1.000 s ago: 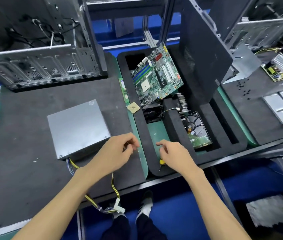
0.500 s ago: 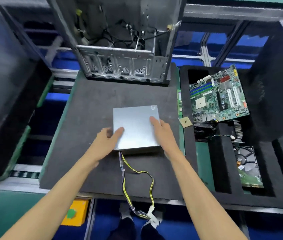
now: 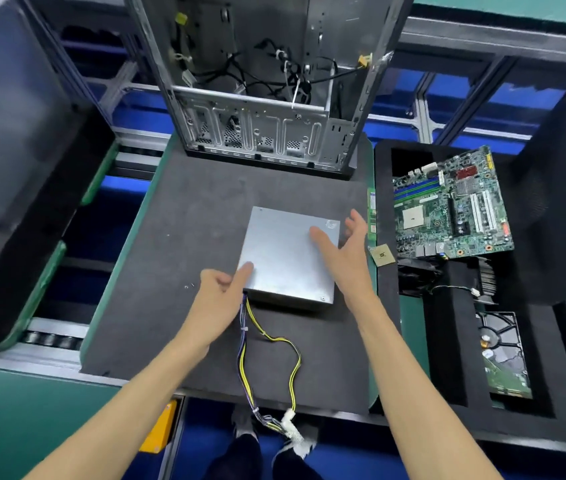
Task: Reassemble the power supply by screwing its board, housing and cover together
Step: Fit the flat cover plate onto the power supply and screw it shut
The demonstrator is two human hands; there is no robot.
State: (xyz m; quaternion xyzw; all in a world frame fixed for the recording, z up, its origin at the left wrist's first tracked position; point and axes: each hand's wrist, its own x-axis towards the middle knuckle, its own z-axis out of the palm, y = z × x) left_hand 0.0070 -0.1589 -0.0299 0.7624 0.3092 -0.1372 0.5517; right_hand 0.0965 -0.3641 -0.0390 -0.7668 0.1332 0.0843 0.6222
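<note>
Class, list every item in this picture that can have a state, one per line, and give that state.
Power supply: closed, lying flat on the mat.
Cables: loose, trailing off the mat's front edge.
Left hand: open, thumb on the supply's near left corner.
Right hand: open, over the supply's right edge.
PC case: open, upright, gutted.
Motherboard: out of the case, tilted in the foam tray.

power supply (image 3: 286, 256) on mat (image 3: 177, 237), left hand (image 3: 221, 289) and right hand (image 3: 345, 252) flanking it

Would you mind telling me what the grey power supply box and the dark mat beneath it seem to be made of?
Grey power supply box: apparently sheet metal, matte, with a dull sheen, crisp folded edges and corner screws. Dark mat: probably foam or rubber, finely grainy and non-reflective.
</note>
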